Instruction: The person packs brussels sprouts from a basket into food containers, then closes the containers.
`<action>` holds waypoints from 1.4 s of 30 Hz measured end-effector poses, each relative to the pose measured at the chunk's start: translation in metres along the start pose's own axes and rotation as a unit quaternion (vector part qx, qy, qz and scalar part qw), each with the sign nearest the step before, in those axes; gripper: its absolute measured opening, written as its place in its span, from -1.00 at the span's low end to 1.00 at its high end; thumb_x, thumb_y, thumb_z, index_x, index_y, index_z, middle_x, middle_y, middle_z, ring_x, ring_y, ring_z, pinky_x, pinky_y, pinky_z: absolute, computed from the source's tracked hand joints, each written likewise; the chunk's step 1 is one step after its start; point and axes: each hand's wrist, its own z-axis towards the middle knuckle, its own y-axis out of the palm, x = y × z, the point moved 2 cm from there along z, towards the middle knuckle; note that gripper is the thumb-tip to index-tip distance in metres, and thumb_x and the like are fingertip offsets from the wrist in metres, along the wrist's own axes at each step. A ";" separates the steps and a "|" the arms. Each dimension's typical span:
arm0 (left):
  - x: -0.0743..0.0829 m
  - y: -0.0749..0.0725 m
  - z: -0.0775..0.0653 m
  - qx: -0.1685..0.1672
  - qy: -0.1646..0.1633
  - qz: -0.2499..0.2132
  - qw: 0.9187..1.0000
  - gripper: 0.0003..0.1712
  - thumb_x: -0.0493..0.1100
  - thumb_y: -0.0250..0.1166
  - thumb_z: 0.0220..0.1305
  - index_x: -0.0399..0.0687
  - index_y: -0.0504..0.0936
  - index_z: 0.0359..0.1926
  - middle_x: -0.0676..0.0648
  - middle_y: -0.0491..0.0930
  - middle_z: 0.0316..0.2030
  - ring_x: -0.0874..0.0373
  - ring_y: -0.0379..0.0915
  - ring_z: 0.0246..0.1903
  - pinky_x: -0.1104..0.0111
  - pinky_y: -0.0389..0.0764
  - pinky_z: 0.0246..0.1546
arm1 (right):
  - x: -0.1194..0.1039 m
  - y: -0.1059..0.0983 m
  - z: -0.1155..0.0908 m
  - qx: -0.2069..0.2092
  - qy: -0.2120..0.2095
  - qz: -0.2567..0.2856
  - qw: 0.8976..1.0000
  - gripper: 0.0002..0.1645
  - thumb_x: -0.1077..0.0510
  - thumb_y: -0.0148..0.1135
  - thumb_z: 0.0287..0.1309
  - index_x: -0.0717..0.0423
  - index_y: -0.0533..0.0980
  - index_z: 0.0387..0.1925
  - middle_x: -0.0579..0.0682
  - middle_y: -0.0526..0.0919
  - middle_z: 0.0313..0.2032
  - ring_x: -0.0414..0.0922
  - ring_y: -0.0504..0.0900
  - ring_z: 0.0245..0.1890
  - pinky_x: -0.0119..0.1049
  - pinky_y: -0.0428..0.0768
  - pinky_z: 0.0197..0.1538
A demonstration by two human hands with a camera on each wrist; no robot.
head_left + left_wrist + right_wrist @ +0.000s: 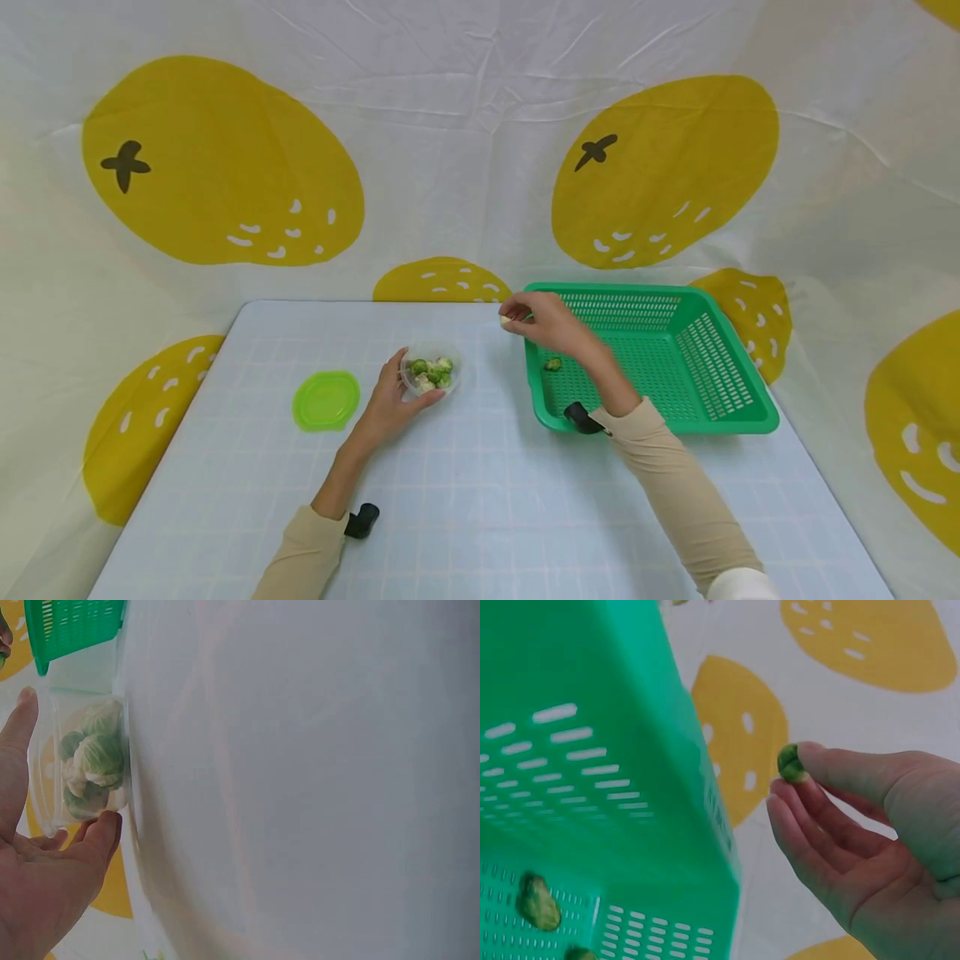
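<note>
My left hand (401, 390) grips a small clear tub (431, 376) of Brussels sprouts (98, 752) on the pale blue table (480, 500), thumb on one side and fingers on the other. In the left wrist view the tub (46, 796) stands between my thumb and a fingertip. My right hand (517, 320) hovers over the near-left corner of the green basket (675, 367) and pinches one small sprout (790, 764) between thumb and fingertips. One sprout (552, 364) lies on the basket floor; the right wrist view shows two there (538, 902).
A round lime-green lid (326, 401) lies flat on the table left of the tub. The basket fills the table's right side. A white cloth printed with yellow lemons (217, 167) hangs behind and around the table.
</note>
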 end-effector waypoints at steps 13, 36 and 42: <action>0.001 -0.001 0.000 0.007 0.000 0.000 1.000 0.23 0.00 0.52 0.26 -0.26 -0.14 0.61 -0.39 -0.01 0.50 -0.22 0.05 0.49 -0.08 0.18 0.48 | -0.019 0.023 0.017 -0.013 -0.016 0.012 1.000 -0.78 0.28 0.29 0.39 0.32 0.63 -0.01 0.16 0.70 -0.12 0.04 0.65 -0.08 -0.15 0.67 0.07; -0.001 0.001 0.000 0.006 0.009 -0.004 1.000 0.24 0.02 0.54 0.23 -0.26 -0.12 0.60 -0.38 0.03 0.48 -0.21 0.12 0.45 -0.09 0.23 0.45 | -0.031 0.071 0.040 -0.041 -0.023 0.024 0.999 -0.82 0.33 0.29 0.37 0.33 0.62 -0.05 0.15 0.71 -0.15 0.01 0.66 -0.13 -0.24 0.66 0.03; 0.000 0.000 0.000 0.004 0.017 -0.004 1.000 0.23 0.01 0.54 0.24 -0.25 -0.11 0.60 -0.38 0.04 0.47 -0.22 0.15 0.43 -0.11 0.25 0.43 | -0.032 0.081 0.044 -0.037 -0.013 0.017 0.999 -0.84 0.35 0.29 0.35 0.33 0.62 -0.07 0.16 0.71 -0.16 0.02 0.66 -0.14 -0.24 0.67 0.00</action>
